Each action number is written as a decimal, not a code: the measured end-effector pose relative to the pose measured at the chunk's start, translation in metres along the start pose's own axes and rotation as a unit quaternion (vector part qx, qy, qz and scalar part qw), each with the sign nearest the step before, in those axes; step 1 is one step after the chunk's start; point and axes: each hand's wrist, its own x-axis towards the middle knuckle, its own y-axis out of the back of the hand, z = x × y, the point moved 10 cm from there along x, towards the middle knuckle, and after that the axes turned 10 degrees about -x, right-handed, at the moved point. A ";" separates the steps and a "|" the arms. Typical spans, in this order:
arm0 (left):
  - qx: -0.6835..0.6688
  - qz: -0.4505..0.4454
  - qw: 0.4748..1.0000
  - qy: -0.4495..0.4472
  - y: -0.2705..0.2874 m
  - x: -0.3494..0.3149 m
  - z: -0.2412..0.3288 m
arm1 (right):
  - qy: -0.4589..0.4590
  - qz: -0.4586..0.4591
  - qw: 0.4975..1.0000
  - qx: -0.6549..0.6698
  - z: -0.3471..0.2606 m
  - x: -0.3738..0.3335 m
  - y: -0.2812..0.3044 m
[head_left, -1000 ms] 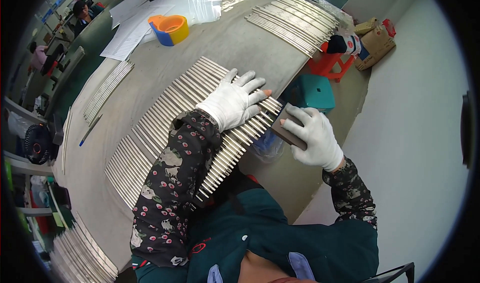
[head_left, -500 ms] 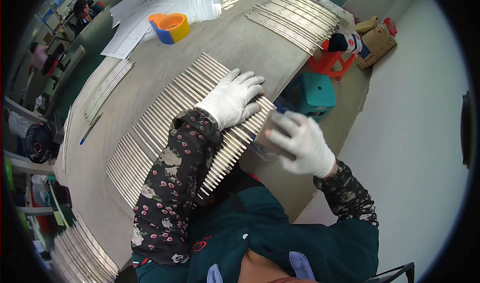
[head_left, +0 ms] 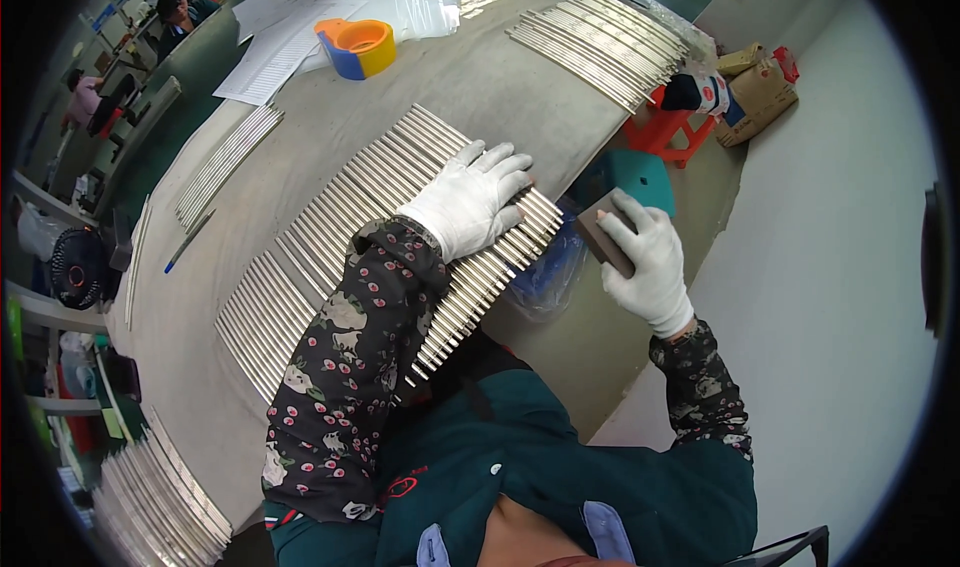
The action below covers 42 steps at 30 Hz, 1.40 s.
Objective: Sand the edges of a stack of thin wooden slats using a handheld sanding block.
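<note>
Two gloved hands: left hand [head_left: 468, 204] flat on metal rods [head_left: 340, 227]; right hand [head_left: 648, 257] grips block [head_left: 603, 239] beside rod ends.

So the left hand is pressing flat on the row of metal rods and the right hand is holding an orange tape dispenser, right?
Not quite. The head view shows the right hand holding a dark sanding block, not the orange tape dispenser, which sits far up the table. The left hand does press flat on the metal rods.
</note>
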 end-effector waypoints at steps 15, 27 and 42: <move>0.093 -0.013 0.988 0.121 0.012 -0.033 -0.048 | -0.001 -0.023 1.000 -0.007 -0.016 0.002 0.008; 0.102 -0.024 0.989 0.107 0.014 -0.032 -0.041 | 0.031 -0.037 0.999 -0.023 -0.033 0.016 0.008; 0.090 -0.017 0.988 0.125 0.013 -0.030 -0.042 | 0.104 -0.095 0.988 -0.071 -0.053 0.029 -0.008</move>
